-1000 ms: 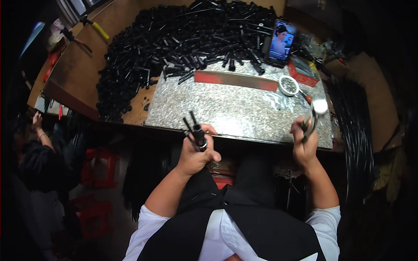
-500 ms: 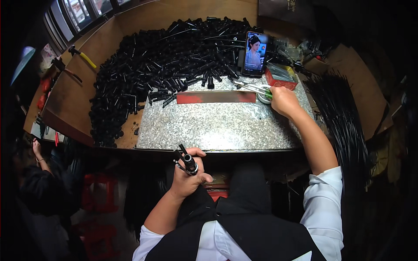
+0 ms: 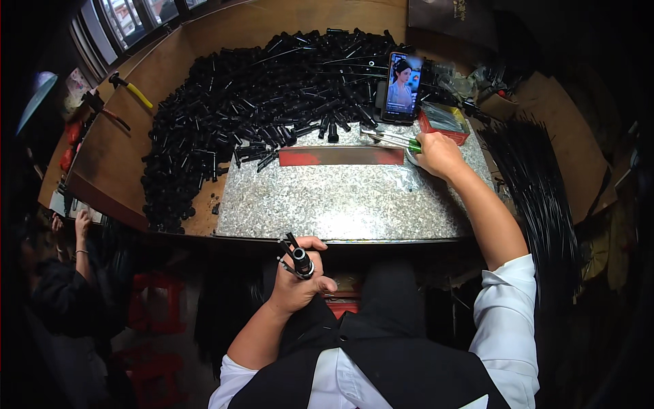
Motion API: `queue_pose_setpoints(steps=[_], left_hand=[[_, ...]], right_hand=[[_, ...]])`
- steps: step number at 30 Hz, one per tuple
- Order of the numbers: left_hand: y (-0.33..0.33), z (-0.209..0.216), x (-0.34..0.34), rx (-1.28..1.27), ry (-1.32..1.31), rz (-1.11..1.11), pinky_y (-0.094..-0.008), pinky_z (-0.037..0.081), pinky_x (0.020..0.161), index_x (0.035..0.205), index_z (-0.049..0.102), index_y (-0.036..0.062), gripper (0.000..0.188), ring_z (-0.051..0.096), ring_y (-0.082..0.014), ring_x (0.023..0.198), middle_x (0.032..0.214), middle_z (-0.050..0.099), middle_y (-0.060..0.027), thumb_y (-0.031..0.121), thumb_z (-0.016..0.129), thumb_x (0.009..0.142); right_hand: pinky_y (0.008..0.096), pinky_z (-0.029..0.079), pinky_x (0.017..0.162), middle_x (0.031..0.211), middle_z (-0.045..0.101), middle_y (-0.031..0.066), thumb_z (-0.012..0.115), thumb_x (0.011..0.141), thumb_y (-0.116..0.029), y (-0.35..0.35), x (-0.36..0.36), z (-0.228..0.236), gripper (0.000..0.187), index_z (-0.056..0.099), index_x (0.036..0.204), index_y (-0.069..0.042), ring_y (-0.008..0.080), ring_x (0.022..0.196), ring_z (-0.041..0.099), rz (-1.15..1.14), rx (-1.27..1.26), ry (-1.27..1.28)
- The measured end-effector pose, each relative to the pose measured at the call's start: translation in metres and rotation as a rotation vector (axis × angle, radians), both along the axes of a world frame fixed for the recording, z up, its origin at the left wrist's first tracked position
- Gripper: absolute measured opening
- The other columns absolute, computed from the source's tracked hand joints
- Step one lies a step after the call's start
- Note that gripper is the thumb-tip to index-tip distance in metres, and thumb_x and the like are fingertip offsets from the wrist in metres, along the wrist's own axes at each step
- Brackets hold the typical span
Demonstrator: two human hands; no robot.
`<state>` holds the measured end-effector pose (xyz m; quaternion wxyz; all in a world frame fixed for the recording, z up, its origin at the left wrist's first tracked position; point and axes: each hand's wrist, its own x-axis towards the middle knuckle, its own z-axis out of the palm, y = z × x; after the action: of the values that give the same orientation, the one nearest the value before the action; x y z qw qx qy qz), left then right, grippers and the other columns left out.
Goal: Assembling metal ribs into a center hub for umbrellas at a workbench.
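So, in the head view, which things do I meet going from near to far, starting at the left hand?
left hand holding a black tube → speckled slab → red bar → pile of black tubes

The person wears a white shirt with sleeves rolled above the elbows under a black vest.

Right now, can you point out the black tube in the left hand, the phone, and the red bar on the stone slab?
black tube (image 3: pixel 300 257), head view, on its round open end.
phone (image 3: pixel 400 86), head view, middle of its lit screen.
red bar (image 3: pixel 340 156), head view, middle of its long face.
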<state>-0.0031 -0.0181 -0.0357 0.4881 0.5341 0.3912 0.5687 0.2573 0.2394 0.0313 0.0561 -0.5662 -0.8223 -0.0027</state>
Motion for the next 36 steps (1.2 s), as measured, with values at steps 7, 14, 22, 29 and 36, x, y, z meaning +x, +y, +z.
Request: queue_pose_setpoints(steps=[7,14,22,29,36], left_hand=[[0.002,-0.001,0.002,-0.032,-0.018,-0.002,-0.0186,0.038,0.057,0.110,0.040,-0.0030,0.072,0.046,-0.0056,0.057,0.060,0.045,0.0046,0.027,0.086,0.063],[0.001,-0.001,0.006,-0.046,-0.026,0.005,-0.0191,0.037,0.054,0.110,0.040,-0.0023,0.068,0.046,-0.0058,0.055,0.059,0.045,0.0043,0.021,0.085,0.066],[-0.005,0.013,0.012,0.019,-0.042,0.070,-0.0168,0.032,0.054,0.109,0.049,-0.0007,0.059,0.041,-0.0003,0.056,0.061,0.044,0.0075,0.014,0.086,0.066],[-0.012,0.020,0.012,0.072,0.006,0.102,-0.0201,0.043,0.065,0.110,0.049,0.0029,0.065,0.049,-0.0042,0.074,0.079,0.053,0.0035,0.021,0.089,0.062],[-0.012,0.027,0.012,0.148,0.187,0.093,-0.0208,0.043,0.065,0.110,0.048,0.0022,0.069,0.051,-0.0042,0.072,0.077,0.056,0.0009,0.026,0.089,0.060]], right_hand=[[0.0456,0.045,0.070,0.083,0.060,0.0212,0.057,0.078,-0.005,-0.024,0.003,-0.011,0.010,0.054,0.086,0.000,0.0386,0.080,0.058,0.125,0.225,0.402],[0.0298,0.045,0.059,0.070,0.057,0.0068,0.058,0.086,-0.010,-0.131,-0.044,0.000,0.009,0.056,0.088,-0.001,0.0140,0.062,0.054,0.332,-0.196,1.027],[0.0307,0.053,0.078,0.092,0.057,0.0109,0.059,0.084,0.009,-0.192,-0.079,-0.014,0.018,0.048,0.092,-0.001,0.0176,0.085,0.061,0.447,-0.778,1.556],[0.0346,0.053,0.078,0.092,0.058,0.0143,0.056,0.083,0.013,-0.209,-0.091,-0.030,0.019,0.048,0.094,0.000,0.0200,0.084,0.061,0.666,-0.681,1.515],[0.0313,0.051,0.074,0.088,0.062,0.0103,0.067,0.078,0.007,-0.211,-0.091,-0.030,0.021,0.054,0.093,-0.001,0.0188,0.082,0.062,0.744,-0.400,1.393]])
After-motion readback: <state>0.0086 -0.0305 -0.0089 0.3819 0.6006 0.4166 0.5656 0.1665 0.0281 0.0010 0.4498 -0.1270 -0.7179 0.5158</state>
